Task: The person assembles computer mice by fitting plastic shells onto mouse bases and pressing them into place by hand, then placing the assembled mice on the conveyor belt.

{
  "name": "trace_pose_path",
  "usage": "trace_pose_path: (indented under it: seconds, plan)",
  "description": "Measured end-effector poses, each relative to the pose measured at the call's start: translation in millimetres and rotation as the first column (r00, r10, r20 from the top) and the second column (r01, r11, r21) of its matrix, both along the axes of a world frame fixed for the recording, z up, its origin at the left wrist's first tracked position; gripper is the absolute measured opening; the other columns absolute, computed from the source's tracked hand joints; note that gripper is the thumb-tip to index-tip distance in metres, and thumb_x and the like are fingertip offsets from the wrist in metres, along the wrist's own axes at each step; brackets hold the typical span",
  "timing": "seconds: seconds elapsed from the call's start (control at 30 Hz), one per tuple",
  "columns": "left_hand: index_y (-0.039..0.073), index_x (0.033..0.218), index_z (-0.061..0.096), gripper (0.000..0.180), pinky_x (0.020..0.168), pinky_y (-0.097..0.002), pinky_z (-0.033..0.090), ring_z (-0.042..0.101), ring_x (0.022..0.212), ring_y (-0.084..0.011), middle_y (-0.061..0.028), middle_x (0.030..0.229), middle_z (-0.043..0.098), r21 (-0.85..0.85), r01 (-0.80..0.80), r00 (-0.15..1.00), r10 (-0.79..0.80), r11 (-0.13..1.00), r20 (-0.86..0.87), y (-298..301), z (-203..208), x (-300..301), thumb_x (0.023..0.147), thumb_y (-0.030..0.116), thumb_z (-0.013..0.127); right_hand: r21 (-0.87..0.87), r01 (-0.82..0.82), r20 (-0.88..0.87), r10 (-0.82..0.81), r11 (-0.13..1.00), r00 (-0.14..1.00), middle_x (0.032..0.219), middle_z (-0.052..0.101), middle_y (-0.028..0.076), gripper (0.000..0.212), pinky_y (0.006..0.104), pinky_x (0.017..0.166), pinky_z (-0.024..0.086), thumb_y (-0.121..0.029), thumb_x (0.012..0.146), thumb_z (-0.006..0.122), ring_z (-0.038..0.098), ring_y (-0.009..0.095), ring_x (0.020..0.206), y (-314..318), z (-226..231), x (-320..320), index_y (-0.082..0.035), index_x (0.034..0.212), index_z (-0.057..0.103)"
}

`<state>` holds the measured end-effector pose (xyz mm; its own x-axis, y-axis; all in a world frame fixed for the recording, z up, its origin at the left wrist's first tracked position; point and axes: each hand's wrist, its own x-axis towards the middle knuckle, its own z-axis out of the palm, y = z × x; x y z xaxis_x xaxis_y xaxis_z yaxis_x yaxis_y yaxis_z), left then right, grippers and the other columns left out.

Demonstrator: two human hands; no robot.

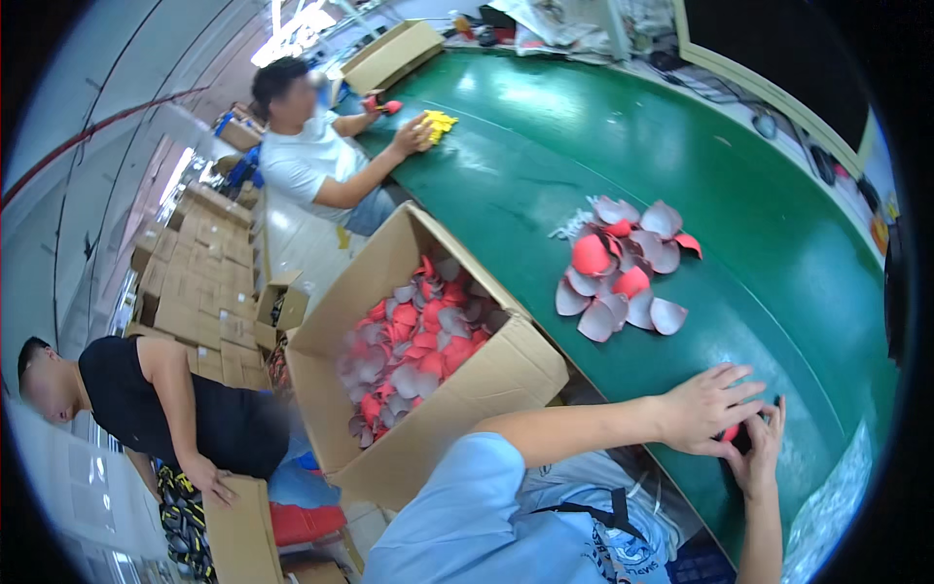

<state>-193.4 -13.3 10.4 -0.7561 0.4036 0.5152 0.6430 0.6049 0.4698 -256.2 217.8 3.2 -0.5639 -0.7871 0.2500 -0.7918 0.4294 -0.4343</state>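
Here you are at the lower right of the frame, both hands together over the green table (778, 336), a small red-and-black piece (732, 433) half hidden between them. Watch that grip: with so little of it showing, the piece might twist or pop free if your two hands press unevenly, and the table's near edge is close enough that it could skid off. The clear plastic sheet (839, 496) lies near your right forearm; a wide swing of the elbow could drag it in.

Now the pose: your left hand (710, 410) comes across from the left, palm down, fingers spread and loosely bent, thumb by the piece; whether it truly grips, I can't tell. Your right hand (759, 456) reaches straight up the frame, thumb and fingers curled closely around the dark side. Up and left of you sits the loose pile of red-and-grey cups (631, 281), well apart from your fingers.
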Motion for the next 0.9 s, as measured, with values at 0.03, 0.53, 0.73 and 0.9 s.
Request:
trace_pose_path:
  seconds: [0.03,0.53,0.73,0.9]
  plan:
    - [0.001,0.139,0.062,0.081,0.119,-0.0588,0.037,0.044,0.143,-0.0464,-0.0220,0.150,0.052,-0.006,-0.074,0.997,0.074,0.997,0.010,7,4,-5,0.076,0.048,0.086,0.051,0.027,0.044,-0.029,0.998,0.999,0.110,0.074,0.008,0.065,0.0663,0.126,0.023,-0.045,0.074,0.084,0.061,0.036,0.116,-4,3,-1,-0.003,0.122,0.073]
    - [-0.006,0.150,0.049,0.095,0.127,-0.0660,0.013,0.018,0.156,-0.0555,-0.0356,0.165,0.029,0.034,-0.268,0.952,0.259,0.963,0.160,73,-24,-57,0.089,0.062,0.071,-0.307,0.346,0.333,-0.240,0.887,0.912,0.138,0.059,0.020,0.070,0.0604,0.125,0.028,-0.039,0.070,0.093,0.042,0.044,0.145,-5,-32,5,-0.004,0.126,0.071]
    - [0.004,0.136,0.065,0.062,0.120,-0.0609,0.033,0.043,0.146,-0.0433,-0.0183,0.152,0.054,-0.055,-0.015,1.000,0.014,0.998,-0.007,-9,-18,2,0.092,0.047,0.073,-0.009,-0.021,0.031,0.021,1.000,0.999,0.114,0.074,0.010,0.079,0.0645,0.127,0.025,-0.048,0.065,0.092,0.058,0.040,0.123,-3,-17,-6,-0.003,0.127,0.072]
    - [0.007,0.130,0.070,0.049,0.110,-0.0503,0.047,0.058,0.135,-0.0342,-0.0091,0.139,0.065,-0.104,0.104,0.980,-0.120,0.989,-0.160,-23,-31,4,0.087,0.028,0.078,-0.070,0.095,0.134,-0.085,0.993,0.987,0.109,0.075,0.009,0.078,0.0653,0.125,0.027,-0.033,0.059,0.095,0.061,0.035,0.113,-11,-2,2,-0.003,0.127,0.074]
